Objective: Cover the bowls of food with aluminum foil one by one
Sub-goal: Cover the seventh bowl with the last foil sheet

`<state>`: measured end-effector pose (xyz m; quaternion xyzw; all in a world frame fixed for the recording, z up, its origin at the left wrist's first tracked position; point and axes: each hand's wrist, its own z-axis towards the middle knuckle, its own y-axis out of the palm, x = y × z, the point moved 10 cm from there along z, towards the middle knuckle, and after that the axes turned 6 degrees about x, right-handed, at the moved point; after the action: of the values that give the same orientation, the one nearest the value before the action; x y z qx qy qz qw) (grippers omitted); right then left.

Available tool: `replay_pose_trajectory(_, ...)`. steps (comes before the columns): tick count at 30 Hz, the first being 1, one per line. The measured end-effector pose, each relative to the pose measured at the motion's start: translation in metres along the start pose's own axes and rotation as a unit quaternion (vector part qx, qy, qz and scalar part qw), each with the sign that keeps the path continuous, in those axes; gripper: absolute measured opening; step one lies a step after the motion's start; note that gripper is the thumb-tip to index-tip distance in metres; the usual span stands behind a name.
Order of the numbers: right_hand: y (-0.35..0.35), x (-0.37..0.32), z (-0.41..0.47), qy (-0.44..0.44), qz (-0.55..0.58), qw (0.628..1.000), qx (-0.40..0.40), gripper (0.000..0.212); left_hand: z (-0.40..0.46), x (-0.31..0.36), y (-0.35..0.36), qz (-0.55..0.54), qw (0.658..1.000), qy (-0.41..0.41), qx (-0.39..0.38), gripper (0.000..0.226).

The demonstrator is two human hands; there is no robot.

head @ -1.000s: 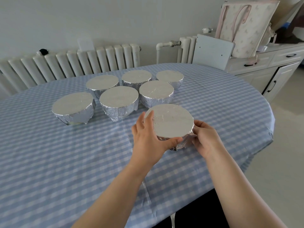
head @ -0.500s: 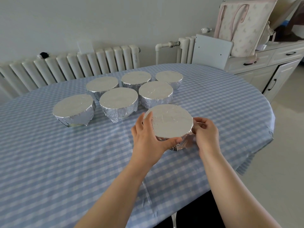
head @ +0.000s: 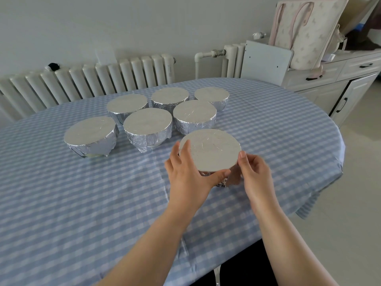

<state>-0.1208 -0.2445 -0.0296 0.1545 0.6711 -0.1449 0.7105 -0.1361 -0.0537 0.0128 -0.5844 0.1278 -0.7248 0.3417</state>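
OK, seven foil-covered bowls on the blue-checked table (head: 61,203), all with flat foil tops. The near bowl (head: 210,149) sits closest to the person, toward the table's 4 o'clock edge, between both hands.

Left hand (head: 185,178) grips the near bowl at its 8 o'clock side: fingers curled up along the left rim, thumb stretched along the near rim, touching the foil skirt.

Right hand (head: 255,174) is at the bowl's 4 o'clock side. Fingers loosely curled, one fingertip up against the foil rim edge. Whether it pinches the foil or just touches it, cannot tell; the hand is slightly motion-blurred.

Other six bowls, all apart from the hands:
- left bowl (head: 90,135) at 10 o'clock of the near bowl, foil skirt ragged at the bottom, a bit of pale bowl showing under it
- middle bowl (head: 147,125) at 11 o'clock, near it
- right-middle bowl (head: 194,113) at 12 o'clock, just beside the near bowl
- back row: back-left bowl (head: 126,103), back-centre bowl (head: 170,96), back-right bowl (head: 212,94)

Beyond the table at 12 o'clock: white radiator (head: 103,77) along the wall. At 2 o'clock: white cabinet (head: 340,83) with a pale tote bag (head: 305,32) standing on top.
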Motion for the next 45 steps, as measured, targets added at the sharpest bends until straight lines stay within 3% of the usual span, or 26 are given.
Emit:
replay_pose_trajectory(2,0.000,0.004,0.002,-0.013,-0.016,1.000,0.004,0.055,-0.001,0.000,0.000,0.003,1.000,0.002,0.004,0.122)
replay_pose_trajectory(5,-0.001,0.004,0.005,-0.040,-0.068,0.997,0.015,0.040,-0.001,0.000,0.000,0.002,1.000,0.005,0.007,0.121)
replay_pose_trajectory(7,-0.002,0.008,0.007,-0.044,-0.071,0.996,0.022,0.045,-0.001,0.000,0.000,0.004,1.000,0.007,0.007,0.121)
replay_pose_trajectory(12,-0.006,0.014,0.012,-0.008,-0.043,0.997,0.064,0.017,0.000,0.000,0.000,0.004,1.000,0.010,0.006,0.121)
replay_pose_trajectory(20,-0.003,0.018,0.012,0.027,-0.011,0.996,0.088,0.019,0.002,-0.001,0.000,0.011,1.000,0.016,0.006,0.121)
replay_pose_trajectory(28,-0.004,0.013,0.025,0.045,0.035,0.997,0.059,0.009,0.005,-0.003,-0.002,0.009,1.000,0.021,0.011,0.120)
replay_pose_trajectory(35,0.003,0.021,0.034,0.097,0.079,0.991,0.038,0.012,0.001,-0.003,0.001,0.002,1.000,0.027,0.012,0.122)
replay_pose_trajectory(40,0.003,0.022,0.034,0.107,0.087,0.990,0.038,0.004,0.003,-0.002,0.000,0.004,0.999,0.026,-0.022,0.136)
replay_pose_trajectory(42,0.002,0.021,0.032,0.105,0.093,0.988,0.061,0.008,0.007,-0.006,-0.004,-0.023,0.999,0.003,-0.031,0.130)
replay_pose_trajectory(45,0.001,0.020,0.029,0.080,0.101,0.987,0.094,0.014,0.018,-0.010,-0.015,-0.053,0.998,-0.007,-0.016,0.103)
